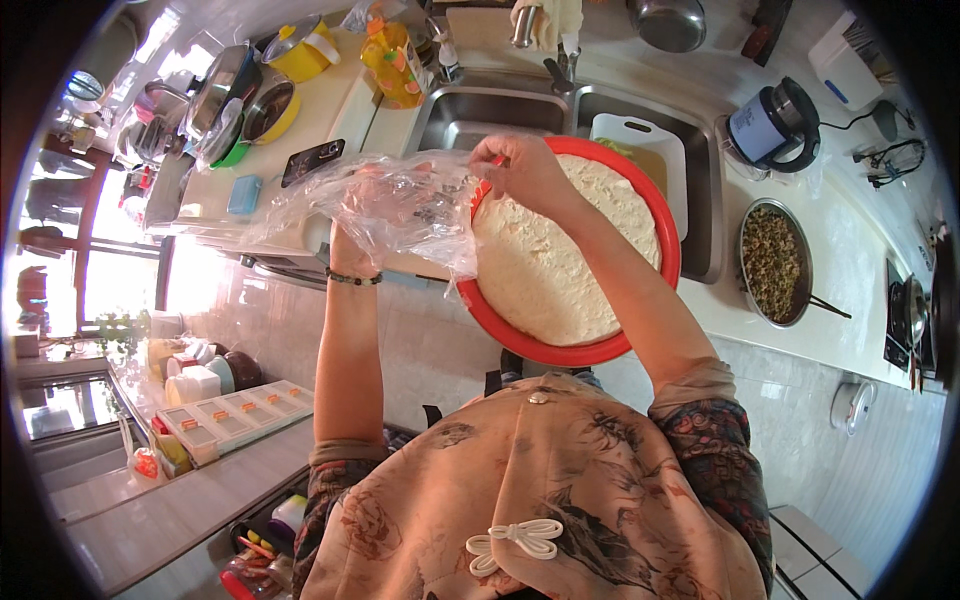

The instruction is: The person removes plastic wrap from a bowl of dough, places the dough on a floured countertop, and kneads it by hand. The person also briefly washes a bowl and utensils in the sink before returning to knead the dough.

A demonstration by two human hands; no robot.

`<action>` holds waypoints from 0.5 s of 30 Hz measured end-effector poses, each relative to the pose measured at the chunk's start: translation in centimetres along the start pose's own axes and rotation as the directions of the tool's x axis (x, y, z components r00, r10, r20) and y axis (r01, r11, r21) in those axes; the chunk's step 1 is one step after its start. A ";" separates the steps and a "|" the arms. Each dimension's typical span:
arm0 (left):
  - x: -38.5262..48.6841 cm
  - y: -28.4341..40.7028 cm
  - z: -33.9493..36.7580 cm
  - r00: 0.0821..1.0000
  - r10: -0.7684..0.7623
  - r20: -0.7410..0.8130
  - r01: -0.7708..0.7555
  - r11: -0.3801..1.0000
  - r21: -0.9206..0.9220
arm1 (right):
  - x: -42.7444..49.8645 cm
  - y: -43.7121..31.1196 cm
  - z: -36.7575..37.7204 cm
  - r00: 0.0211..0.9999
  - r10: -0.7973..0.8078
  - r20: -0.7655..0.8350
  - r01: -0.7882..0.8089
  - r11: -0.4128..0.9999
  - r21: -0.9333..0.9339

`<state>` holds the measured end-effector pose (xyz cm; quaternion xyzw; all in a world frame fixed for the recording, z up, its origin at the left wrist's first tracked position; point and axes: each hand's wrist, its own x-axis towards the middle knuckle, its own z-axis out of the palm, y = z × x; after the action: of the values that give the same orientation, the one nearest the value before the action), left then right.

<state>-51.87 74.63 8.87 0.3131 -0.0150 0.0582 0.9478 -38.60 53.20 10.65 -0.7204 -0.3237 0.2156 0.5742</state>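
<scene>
A red basin (664, 247) filled with pale, puffy dough (559, 262) is in front of me, overlapping the front of the sink. Crumpled clear plastic film (409, 206) hangs over the basin's left side. My left hand (367, 217) is under and within the film, its fingers seen blurred through the plastic. At the basin's upper left rim, my right hand (521, 172) pinches the film's edge with bent fingertips. A strip of the dough's left side is hidden by film and hand.
Behind the basin is a double steel sink (495, 109) holding a white cutting board (652, 142). To the right stand an electric kettle (772, 124) and a pan of chopped filling (772, 262). A phone (313, 161), a blue box (244, 195) and a bottle of orange liquid (394, 64) are on the left counter.
</scene>
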 end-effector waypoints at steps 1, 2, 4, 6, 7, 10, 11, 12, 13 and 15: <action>-0.1 0.3 -0.1 0.999 -0.031 -0.040 0.030 0.999 -0.037 | 0.0 -0.4 -0.2 0.999 -0.037 -0.028 0.038 0.999 0.038; -0.2 0.5 -0.3 0.994 -0.059 -0.094 0.052 0.996 -0.078 | -0.1 -0.6 -0.5 0.997 -0.060 -0.050 0.064 0.994 0.084; -0.4 0.8 -0.6 0.997 -0.019 -0.076 0.017 1.000 -0.026 | -0.1 -0.5 -0.9 0.985 -0.143 -0.094 0.153 0.982 0.109; -0.4 0.9 -0.9 1.000 0.024 -0.011 -0.024 1.000 -0.008 | 0.0 0.4 -0.7 0.995 0.013 -0.096 -0.027 0.988 -0.153; -0.3 0.8 -0.9 0.998 0.045 0.052 -0.045 0.999 -0.016 | 0.0 1.0 -0.4 0.993 0.047 -0.111 -0.075 0.961 -0.265; -0.1 0.6 -0.7 0.994 0.031 0.104 -0.027 0.999 -0.043 | 0.2 3.0 1.2 0.993 0.020 -0.115 -0.050 0.963 -0.263; -0.1 0.6 -0.6 0.995 0.014 0.099 -0.009 0.999 -0.051 | 0.3 3.5 1.8 0.988 0.110 -0.111 -0.132 0.969 -0.211; -0.1 0.6 -0.5 0.996 -0.004 0.091 0.007 0.999 -0.032 | 0.3 3.9 2.2 0.982 0.138 -0.126 -0.152 0.982 -0.114; 0.0 0.6 -0.4 0.996 -0.023 0.081 0.024 1.000 -0.013 | 0.5 4.1 2.5 0.983 0.112 -0.144 -0.127 0.987 -0.099; 0.1 0.6 -0.3 0.996 -0.059 0.069 0.056 0.997 0.046 | 0.6 4.1 3.0 0.976 0.153 -0.154 -0.163 0.985 -0.060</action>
<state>-51.84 75.31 8.95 0.3359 -0.0381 0.0203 0.9409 -39.29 55.15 6.02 -0.7781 -0.2293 0.1945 0.5515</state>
